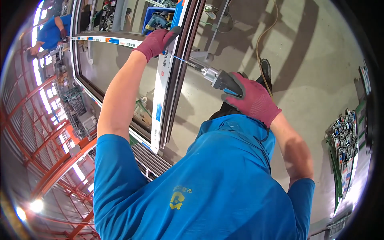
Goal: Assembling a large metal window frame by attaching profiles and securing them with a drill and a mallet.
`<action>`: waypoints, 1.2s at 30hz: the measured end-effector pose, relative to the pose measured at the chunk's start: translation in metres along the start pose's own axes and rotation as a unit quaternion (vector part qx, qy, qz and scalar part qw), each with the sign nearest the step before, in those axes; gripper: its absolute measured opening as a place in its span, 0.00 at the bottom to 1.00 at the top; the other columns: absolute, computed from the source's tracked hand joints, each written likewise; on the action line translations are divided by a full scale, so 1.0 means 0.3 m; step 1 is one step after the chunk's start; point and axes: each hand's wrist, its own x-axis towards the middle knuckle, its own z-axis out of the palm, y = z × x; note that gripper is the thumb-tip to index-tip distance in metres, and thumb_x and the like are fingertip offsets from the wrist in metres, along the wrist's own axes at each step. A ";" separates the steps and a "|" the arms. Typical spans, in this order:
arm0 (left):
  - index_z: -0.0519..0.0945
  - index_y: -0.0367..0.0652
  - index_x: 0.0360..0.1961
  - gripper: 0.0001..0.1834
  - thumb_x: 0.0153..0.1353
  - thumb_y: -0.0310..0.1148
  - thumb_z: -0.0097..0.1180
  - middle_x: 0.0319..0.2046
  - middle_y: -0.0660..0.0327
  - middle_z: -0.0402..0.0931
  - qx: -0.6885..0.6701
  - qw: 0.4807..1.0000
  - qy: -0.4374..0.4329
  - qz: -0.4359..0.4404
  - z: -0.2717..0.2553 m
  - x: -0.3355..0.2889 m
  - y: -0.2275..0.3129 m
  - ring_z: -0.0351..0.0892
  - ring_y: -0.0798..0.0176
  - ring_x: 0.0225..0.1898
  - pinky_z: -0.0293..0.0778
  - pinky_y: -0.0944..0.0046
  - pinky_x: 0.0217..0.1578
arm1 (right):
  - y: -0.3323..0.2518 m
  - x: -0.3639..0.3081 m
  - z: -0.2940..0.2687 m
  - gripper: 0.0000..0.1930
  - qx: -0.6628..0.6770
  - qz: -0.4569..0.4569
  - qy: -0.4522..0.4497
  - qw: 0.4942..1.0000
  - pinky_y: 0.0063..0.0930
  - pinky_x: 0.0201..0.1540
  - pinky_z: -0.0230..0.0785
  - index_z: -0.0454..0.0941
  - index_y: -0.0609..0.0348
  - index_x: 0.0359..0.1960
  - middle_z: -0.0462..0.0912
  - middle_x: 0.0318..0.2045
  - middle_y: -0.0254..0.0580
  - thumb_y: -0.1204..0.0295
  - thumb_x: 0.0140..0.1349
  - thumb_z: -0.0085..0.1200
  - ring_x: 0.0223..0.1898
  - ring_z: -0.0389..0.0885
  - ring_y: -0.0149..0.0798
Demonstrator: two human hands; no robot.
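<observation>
A metal window frame (157, 114), dark profiles with white-and-blue protective film, stands in front of me at the left. My left hand (156, 43), in a maroon glove with dark fingertips, grips its profile where a crossbar (116, 40) joins. My right hand (255, 99), gloved alike, is closed round a power drill (212, 75) with a silver front and black body. The drill's long thin bit points left, its tip at the frame's profile just below my left hand. Whether the tip has entered the metal I cannot tell.
A blue crate (154, 14) holding another power tool lies beyond the frame. A hose (258, 40) runs over the floor past my shoe (265, 69). Far left, another person (54, 34) in blue works beside the frame. A rack of small parts (345, 140) stands at the right.
</observation>
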 end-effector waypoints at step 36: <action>0.77 0.35 0.56 0.24 0.77 0.47 0.45 0.51 0.43 0.78 0.040 0.999 0.009 0.005 0.013 0.003 -0.027 0.79 0.40 0.53 0.80 0.51 0.54 | -0.017 0.005 0.014 0.39 -0.033 0.017 -0.007 0.999 0.48 0.65 0.70 0.68 0.55 0.72 0.81 0.59 0.59 0.51 0.63 0.65 0.60 0.80 0.59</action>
